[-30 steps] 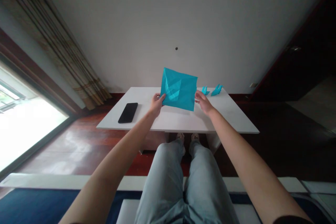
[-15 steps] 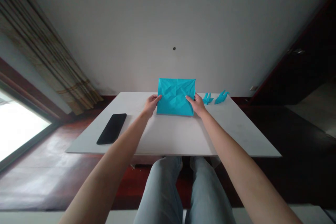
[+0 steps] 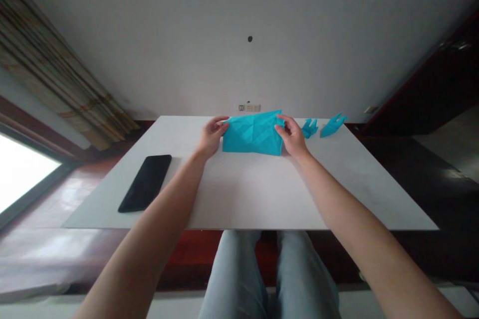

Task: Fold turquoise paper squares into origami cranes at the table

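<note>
A creased turquoise paper sheet [image 3: 252, 134] lies nearly flat on the white table [image 3: 247, 189], near its far edge. My left hand [image 3: 209, 137] pinches the sheet's left far corner, fingers closed on it. At the right far corner my right hand [image 3: 294, 137] grips the sheet the same way. Both arms reach straight out over the table.
Two small folded turquoise paper figures [image 3: 310, 127] [image 3: 333, 125] sit at the table's far right. A black phone [image 3: 145, 182] lies on the left side. My knees in pale jeans [image 3: 269, 274] show under the near edge. A curtain [image 3: 56, 84] hangs left; a wall socket [image 3: 249, 107] is behind.
The sheet has come down from upright in the air to nearly flat on the table. Both hands moved to its far corners. The camera has tilted, showing more tabletop.
</note>
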